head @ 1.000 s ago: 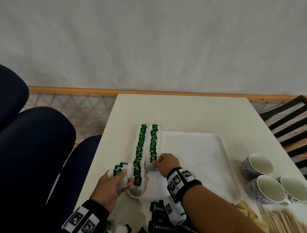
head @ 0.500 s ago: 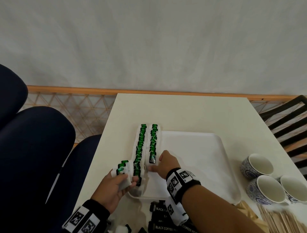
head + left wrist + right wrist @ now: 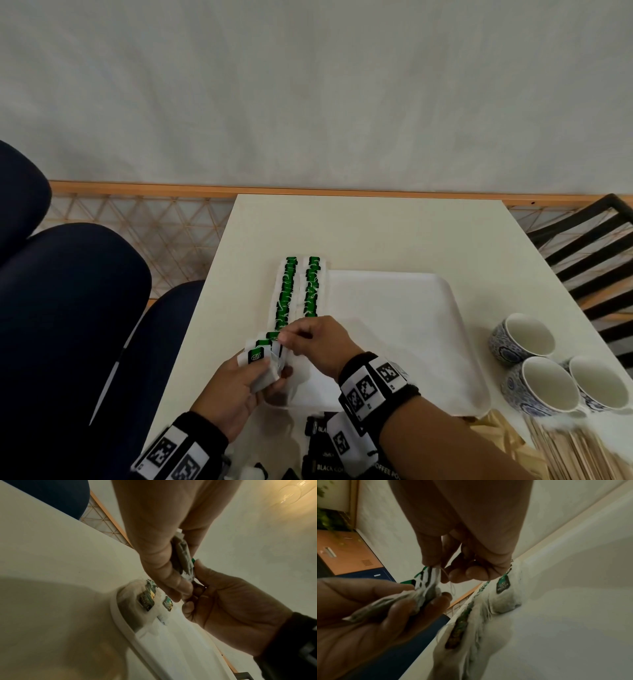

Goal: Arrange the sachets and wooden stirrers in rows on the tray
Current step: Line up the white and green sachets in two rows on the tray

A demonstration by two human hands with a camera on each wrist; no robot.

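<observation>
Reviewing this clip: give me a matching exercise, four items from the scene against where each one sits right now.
Things:
1. stack of tea bags
2. rows of tea bags
3. cups
4. wooden stirrers

Places:
A. table, right of the tray
B. near right corner of the table
C. left hand, right hand pinching its top one
D. along the tray's left side

Pairs: 1-C, 2-D, 3-A, 4-B
</observation>
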